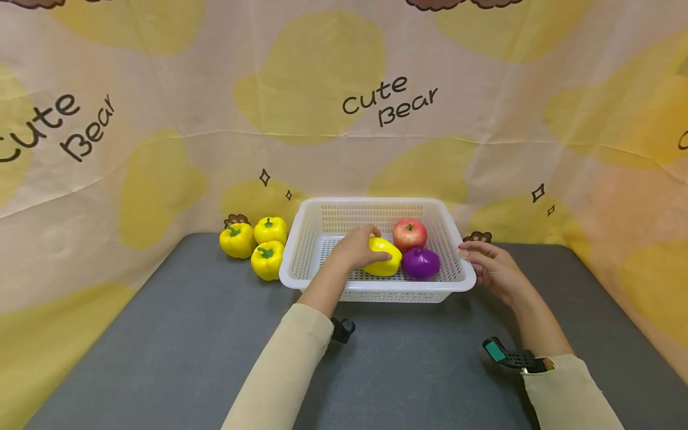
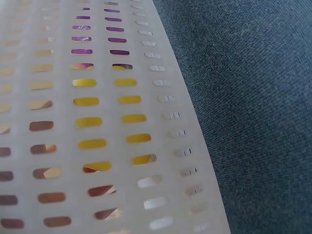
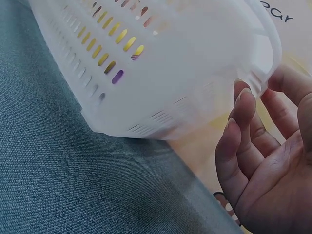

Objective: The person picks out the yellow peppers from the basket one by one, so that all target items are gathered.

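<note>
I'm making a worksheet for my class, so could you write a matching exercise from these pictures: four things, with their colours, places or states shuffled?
Things
1. Apple
2. Onion
3. Left hand
4. Right hand

Colours, places or states
A. At the right end of the basket
B. Purple
C. Gripping a yellow pepper
D. Red

Right pairs: 1-D, 2-B, 3-C, 4-A

Basket (image 1: 398, 286) offers room at left; apple (image 1: 409, 234) obstructs right.
</note>
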Action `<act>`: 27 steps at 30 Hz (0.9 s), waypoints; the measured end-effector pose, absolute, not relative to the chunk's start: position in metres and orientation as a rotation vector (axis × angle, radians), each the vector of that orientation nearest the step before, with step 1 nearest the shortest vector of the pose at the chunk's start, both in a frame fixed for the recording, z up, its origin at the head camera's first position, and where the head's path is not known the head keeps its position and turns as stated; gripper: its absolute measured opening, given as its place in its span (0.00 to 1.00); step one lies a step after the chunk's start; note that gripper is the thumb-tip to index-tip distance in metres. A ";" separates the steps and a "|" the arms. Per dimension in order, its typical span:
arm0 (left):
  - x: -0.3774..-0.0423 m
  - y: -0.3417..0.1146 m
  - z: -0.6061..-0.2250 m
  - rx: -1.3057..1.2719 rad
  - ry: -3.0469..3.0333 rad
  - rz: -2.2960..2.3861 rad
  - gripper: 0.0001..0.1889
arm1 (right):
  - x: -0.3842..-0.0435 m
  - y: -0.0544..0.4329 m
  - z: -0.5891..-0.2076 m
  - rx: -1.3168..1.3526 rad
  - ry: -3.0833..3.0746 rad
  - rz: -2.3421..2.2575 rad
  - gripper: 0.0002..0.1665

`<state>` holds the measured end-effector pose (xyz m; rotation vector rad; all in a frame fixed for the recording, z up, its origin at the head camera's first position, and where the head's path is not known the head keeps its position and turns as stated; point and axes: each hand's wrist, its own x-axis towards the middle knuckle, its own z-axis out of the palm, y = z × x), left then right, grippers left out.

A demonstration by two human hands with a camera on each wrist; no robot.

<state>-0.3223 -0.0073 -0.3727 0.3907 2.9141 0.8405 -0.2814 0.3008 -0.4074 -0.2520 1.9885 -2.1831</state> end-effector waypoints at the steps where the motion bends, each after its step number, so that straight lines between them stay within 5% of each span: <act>1: -0.322 -0.007 -0.373 0.395 2.908 0.845 0.30 | -0.281 0.301 -0.407 -0.253 1.984 -2.186 0.11; 27: -0.321 -0.009 -0.370 0.429 2.902 0.805 0.29 | -0.283 0.302 -0.411 -0.280 1.977 -2.192 0.12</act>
